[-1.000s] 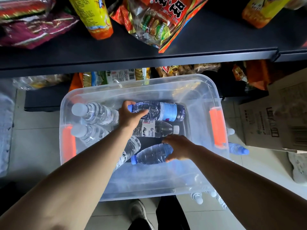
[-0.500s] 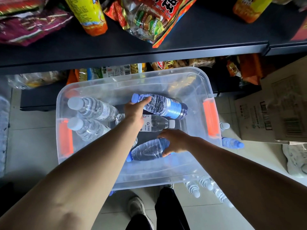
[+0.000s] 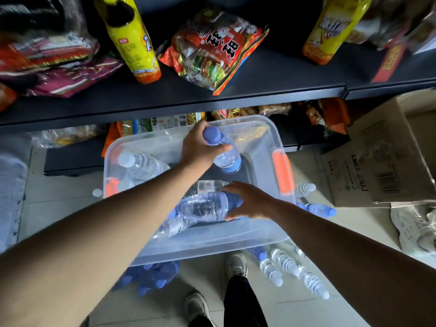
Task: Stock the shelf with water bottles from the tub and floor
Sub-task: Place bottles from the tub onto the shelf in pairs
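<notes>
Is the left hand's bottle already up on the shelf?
No: the left hand holds the blue-capped bottle above the tub, below the shelf edge.

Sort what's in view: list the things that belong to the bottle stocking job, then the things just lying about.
Job:
- blue-capped bottle gripped upright by the left hand
- lying clear bottle gripped by the right hand
- clear plastic tub
- white-capped floor bottles
- dark shelf

Lying about:
- red snack bag
- cardboard box
- yellow drink bottle
</notes>
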Available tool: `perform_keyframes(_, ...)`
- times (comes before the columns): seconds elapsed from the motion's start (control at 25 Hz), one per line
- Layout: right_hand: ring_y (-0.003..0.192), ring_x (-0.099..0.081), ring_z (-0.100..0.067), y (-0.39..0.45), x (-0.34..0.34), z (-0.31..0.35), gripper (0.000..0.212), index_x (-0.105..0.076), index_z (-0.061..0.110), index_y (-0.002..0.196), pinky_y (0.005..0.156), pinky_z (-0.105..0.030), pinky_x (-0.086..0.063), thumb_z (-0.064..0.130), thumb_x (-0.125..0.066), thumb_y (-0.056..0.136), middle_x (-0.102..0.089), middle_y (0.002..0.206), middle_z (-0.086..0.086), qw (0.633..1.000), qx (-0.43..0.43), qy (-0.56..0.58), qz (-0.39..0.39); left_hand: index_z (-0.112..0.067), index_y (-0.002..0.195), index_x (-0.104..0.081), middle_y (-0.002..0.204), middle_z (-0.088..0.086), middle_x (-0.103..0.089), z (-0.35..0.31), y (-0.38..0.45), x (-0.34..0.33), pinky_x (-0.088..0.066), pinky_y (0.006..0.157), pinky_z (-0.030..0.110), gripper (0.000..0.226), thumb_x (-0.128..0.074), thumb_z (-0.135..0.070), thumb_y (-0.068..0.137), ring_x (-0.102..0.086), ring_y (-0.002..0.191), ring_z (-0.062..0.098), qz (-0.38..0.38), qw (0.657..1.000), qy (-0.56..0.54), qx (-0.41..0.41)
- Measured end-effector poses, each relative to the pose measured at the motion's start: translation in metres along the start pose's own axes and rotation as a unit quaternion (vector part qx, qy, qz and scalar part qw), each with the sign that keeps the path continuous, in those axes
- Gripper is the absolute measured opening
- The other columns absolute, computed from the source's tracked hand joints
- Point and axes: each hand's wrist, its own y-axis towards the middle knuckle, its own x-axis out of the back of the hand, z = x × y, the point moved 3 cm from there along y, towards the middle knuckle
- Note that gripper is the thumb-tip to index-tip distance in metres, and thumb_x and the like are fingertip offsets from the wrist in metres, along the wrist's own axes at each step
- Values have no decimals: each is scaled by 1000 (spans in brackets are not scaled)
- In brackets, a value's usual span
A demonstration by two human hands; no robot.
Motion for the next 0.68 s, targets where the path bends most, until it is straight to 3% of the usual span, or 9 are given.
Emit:
perform_keyframes(0.24, 110, -43, -2, -57, 34, 60, 71, -48, 18, 133, 82, -7, -29, 23, -82, 71, -49, 129, 5, 991, 61, 67, -99, -13, 78, -52, 70, -3, -52, -80, -18, 84, -36, 58, 21, 54, -80, -43, 42, -43, 64, 8, 28, 996, -3, -81)
perform_keyframes(0.32, 107, -45, 1, -85, 48, 82, 68, -52, 17, 129, 81, 2, -30, 19, -83, 69, -51, 120, 7, 985, 86, 87, -124, -15, 76, -52, 69, -2, -52, -119, -29, 119, -35, 57, 18, 48, -87, -32, 47, -42, 61, 4, 34, 995, 0, -96)
perform_keyframes(0.4, 104, -48, 2, -115, 63, 106, 66, -54, 14, 126, 83, 2, -32, 14, -84, 67, -53, 117, 5, 975, 107, 116, -156, -18, 74, -50, 68, -4, -50, -157, -39, 156, -36, 56, 18, 42, -88, -19, 56, -41, 59, 4, 34, 994, 3, -108)
perform_keyframes(0.56, 102, -56, -4, -185, 102, 171, 65, -58, 23, 120, 89, -19, -43, 33, -83, 61, -59, 115, 3, 945, 154, 158, -242, -23, 69, -50, 64, -7, -50, -238, -69, 224, -39, 56, 20, 44, -87, -33, 47, -43, 58, 5, -5, 990, -9, -142)
perform_keyframes(0.68, 95, -61, -7, -238, 137, 231, 53, -61, 25, 112, 89, -30, -48, 18, -85, 64, -65, 109, -5, 905, 204, 221, -302, -21, 78, -55, 75, -1, -53, -303, -96, 268, -42, 66, 24, 39, -86, -19, 54, -48, 70, 11, -5, 986, -44, -163)
